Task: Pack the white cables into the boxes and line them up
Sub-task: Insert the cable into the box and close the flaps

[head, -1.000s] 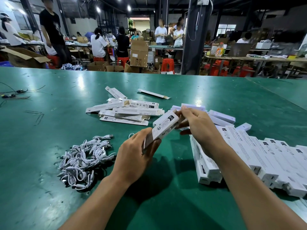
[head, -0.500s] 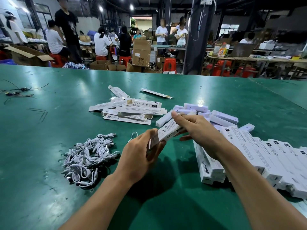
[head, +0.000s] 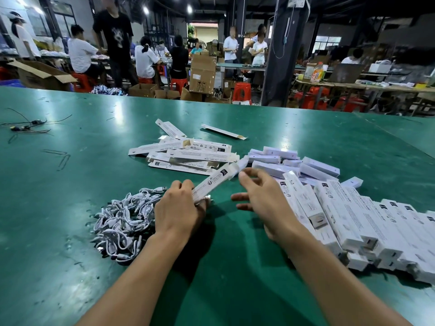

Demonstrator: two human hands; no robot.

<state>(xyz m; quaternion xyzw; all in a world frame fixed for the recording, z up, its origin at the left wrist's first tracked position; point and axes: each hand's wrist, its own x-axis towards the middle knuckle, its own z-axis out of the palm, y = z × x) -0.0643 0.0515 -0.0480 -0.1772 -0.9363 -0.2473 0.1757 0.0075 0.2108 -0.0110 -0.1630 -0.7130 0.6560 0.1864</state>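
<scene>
My left hand grips the near end of a long white box that slants up to the right, its far flap open. A metal plug tip shows at the box's near end. My right hand hovers just right of the box, fingers spread and relaxed, touching nothing. A heap of coiled white cables lies left of my left hand. Flat unfolded boxes are piled beyond. A row of packed boxes runs along the right, with loose packed boxes behind it.
The green table stretches wide. Black wires lie at its far left. One flat box lies apart at the back. People, cardboard cartons and red stools fill the workshop behind the table.
My right hand has let go of the box's far end and drawn back to the right. My left hand has sunk towards the table with the box, nearer the cable heap.
</scene>
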